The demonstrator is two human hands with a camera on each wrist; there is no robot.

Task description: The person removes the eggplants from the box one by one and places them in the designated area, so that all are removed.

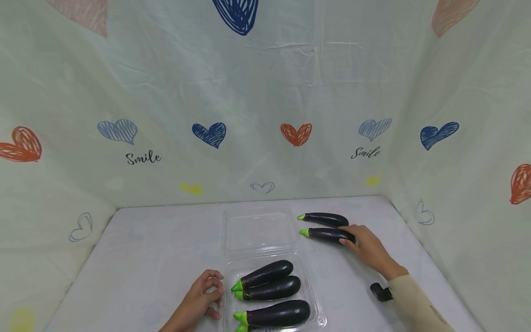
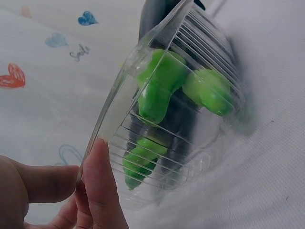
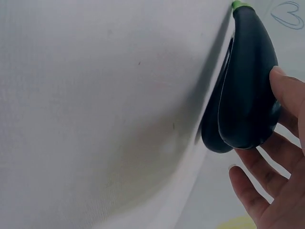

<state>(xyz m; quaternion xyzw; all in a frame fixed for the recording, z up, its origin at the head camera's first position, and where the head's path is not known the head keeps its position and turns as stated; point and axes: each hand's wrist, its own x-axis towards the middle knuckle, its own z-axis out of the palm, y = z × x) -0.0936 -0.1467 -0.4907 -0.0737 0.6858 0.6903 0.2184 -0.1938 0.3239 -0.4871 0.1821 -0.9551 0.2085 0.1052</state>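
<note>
the container (image 1: 249, 263) at lower centre looks like clear, glossy plastic with ribbed walls. the eggplants (image 1: 279, 313) are smooth-skinned and shiny. the table covering (image 1: 157, 249) looks like matt, finely woven cloth; the backdrop (image 1: 257, 87) across the upper frame, creased, faintly glossy sheeting.

Head camera is looking forward-down. Wrist cameras are sitting closer, sharing container (image 1: 261, 251) (left), eggplant (image 3: 250, 76) (right) with it.

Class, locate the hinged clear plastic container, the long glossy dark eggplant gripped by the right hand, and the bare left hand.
Hinged clear plastic container (image 1: 258, 234), head view: its open lid.
Gripped dark eggplant (image 3: 249, 81), right wrist view: middle of its body.
Left hand (image 1: 201, 295), head view: middle of hand.
</note>
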